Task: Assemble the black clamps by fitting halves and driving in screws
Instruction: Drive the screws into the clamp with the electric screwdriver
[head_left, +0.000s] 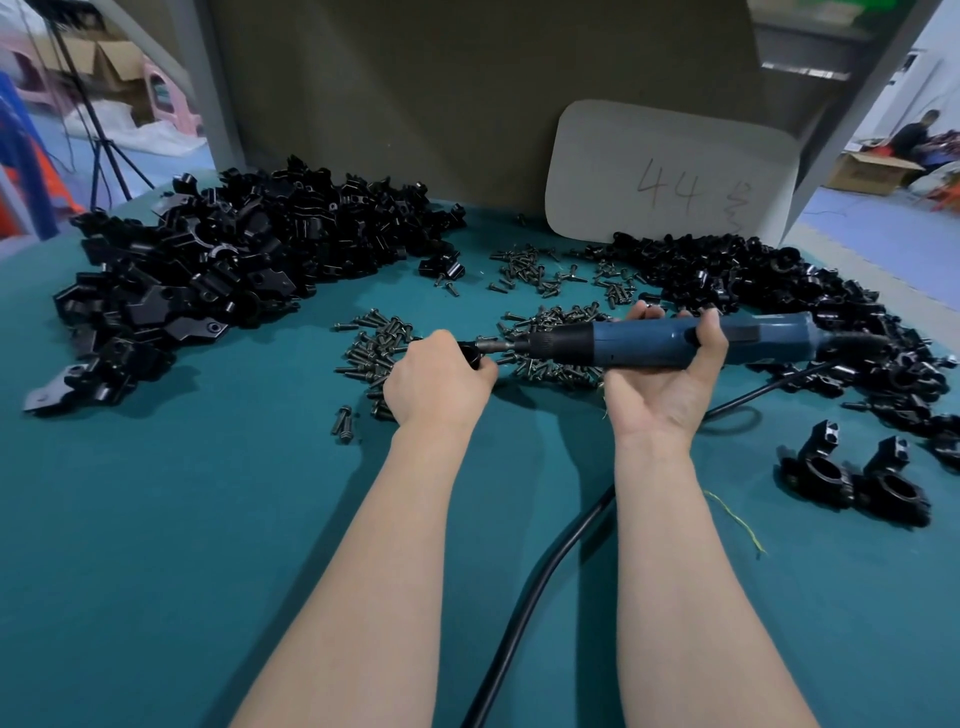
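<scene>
While a black clamp (474, 354) is gripped in the left hand (439, 379) just above the teal bench (156, 519), a blue electric screwdriver (670, 343) is held level in the right hand (665, 384). That hand's fingers are wrapped round the screwdriver's body, and its bit (493, 345) is set against the clamp. Most of the clamp is hidden by fingers, so the screw cannot be seen. If the bit is tilted off the screw's axis, the head could be stripped or the thread crossed. Should it slip, the left fingers could be struck. The loose screws (374, 353) heaped around the hands could be scattered, and the cable (555, 553) snagged by the right forearm.
</scene>
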